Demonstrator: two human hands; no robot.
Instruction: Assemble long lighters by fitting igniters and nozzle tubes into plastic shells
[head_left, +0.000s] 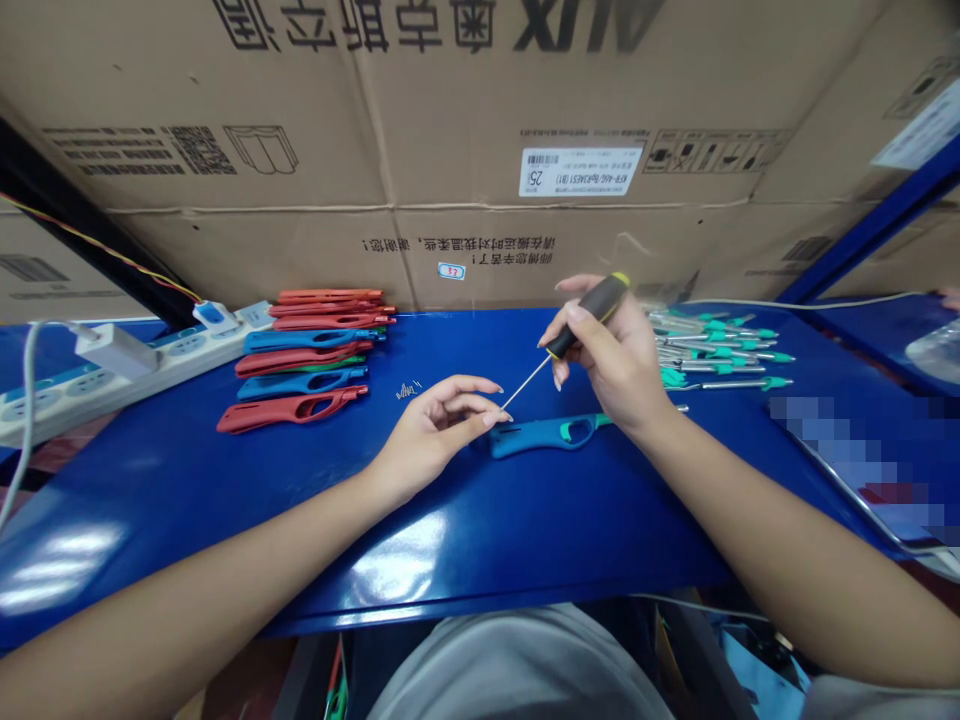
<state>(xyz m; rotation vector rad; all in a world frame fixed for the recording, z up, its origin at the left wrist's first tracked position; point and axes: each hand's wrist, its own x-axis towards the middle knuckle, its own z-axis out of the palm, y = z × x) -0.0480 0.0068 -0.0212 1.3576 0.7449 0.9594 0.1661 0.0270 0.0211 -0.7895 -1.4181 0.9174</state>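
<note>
Gripping a slim metal-shafted, black-and-yellow-handled screwdriver [602,298], my right hand [625,358] slants it down leftward. My left hand [429,432] gathers thumb and fingertips at its tip; from my remote view, I cannot tell whether they pinch anything. A blue-and-teal plastic lighter-shaped casing [529,438] lies on the glossy blue table [480,520] just beside them, near small brass-coloured pieces [409,389].
</note>
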